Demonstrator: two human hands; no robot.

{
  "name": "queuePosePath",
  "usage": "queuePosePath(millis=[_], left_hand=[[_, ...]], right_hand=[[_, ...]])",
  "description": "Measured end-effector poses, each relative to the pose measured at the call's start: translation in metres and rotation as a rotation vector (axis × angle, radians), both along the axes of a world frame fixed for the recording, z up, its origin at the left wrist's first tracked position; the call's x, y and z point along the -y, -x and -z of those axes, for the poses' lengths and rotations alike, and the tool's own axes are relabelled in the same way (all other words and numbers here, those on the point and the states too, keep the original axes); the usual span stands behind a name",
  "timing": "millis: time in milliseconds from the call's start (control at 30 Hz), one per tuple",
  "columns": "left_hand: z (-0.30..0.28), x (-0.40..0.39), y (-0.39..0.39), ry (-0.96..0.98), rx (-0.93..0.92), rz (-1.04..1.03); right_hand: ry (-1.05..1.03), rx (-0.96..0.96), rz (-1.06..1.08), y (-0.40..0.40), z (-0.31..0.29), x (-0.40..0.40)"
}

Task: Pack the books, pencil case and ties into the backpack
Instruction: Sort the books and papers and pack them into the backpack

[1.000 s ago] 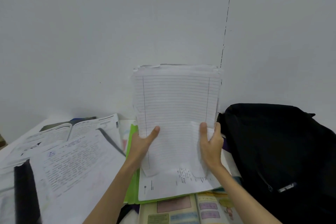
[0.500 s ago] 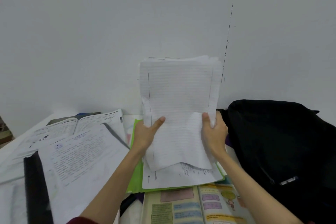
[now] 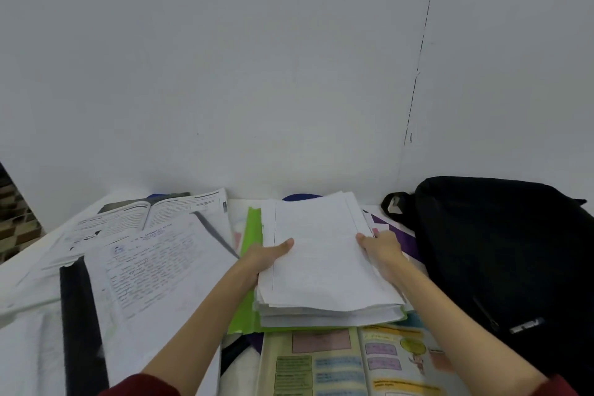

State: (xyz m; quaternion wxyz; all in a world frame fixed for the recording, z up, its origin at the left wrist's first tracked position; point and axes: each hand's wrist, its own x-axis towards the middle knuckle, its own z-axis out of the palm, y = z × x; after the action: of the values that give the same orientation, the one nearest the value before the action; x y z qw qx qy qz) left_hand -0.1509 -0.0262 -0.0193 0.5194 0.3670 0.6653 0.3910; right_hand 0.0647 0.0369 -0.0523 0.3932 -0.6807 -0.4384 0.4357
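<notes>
You hold a thick stack of lined paper (image 3: 324, 254) by its two long sides: your left hand (image 3: 266, 255) grips the left edge with the thumb laid over the top sheet, and your right hand (image 3: 382, 247) grips the right edge, fingers curled under it. The stack lies nearly flat, its near end resting on the green folder (image 3: 249, 267) at the middle of the table, close to the back edge by the wall.

The step in hand looks like gathering the loose sheets into one bundle before they go in the bag. The black backpack (image 3: 501, 251) slumps at the right end of the table, just beside your right hand; its opening cannot be seen from here, so you cannot tell whether it is unzipped.

Nothing appears packed yet. An open colourful workbook (image 3: 347, 363) lies at the near edge under your forearms, an open printed book (image 3: 151, 215) sits toward the back left corner, and a printed sheet (image 3: 154, 270) lies in front of it. No pencil case or ties can be made out.

Next, you probably need one hand free to find and spread the backpack's mouth, which means holding the whole stack in the other; loose sheets may fan or slip, so pinch firmly.
</notes>
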Motion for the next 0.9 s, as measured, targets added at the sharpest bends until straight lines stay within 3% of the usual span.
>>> queuePosePath(millis=[167, 300, 500, 667, 900], left_hand=[[0.009, 0.002, -0.01, -0.051, -0.165, -0.017], [0.01, -0.001, -0.005, -0.057, -0.1, 0.036], [0.014, -0.004, 0.002, -0.084, -0.528, 0.11], [0.009, -0.001, 0.002, -0.117, -0.681, 0.145], [0.008, -0.001, 0.001, -0.112, -0.684, 0.172]], right_hand=[[0.016, 0.14, -0.002, -0.003, -0.002, 0.01], [0.036, 0.207, -0.045, -0.006, -0.003, 0.018], [-0.026, 0.442, -0.116, -0.002, -0.012, 0.029], [-0.076, 0.605, -0.139, -0.002, -0.012, 0.036], [-0.065, 0.424, -0.096, -0.006, -0.011, 0.034]])
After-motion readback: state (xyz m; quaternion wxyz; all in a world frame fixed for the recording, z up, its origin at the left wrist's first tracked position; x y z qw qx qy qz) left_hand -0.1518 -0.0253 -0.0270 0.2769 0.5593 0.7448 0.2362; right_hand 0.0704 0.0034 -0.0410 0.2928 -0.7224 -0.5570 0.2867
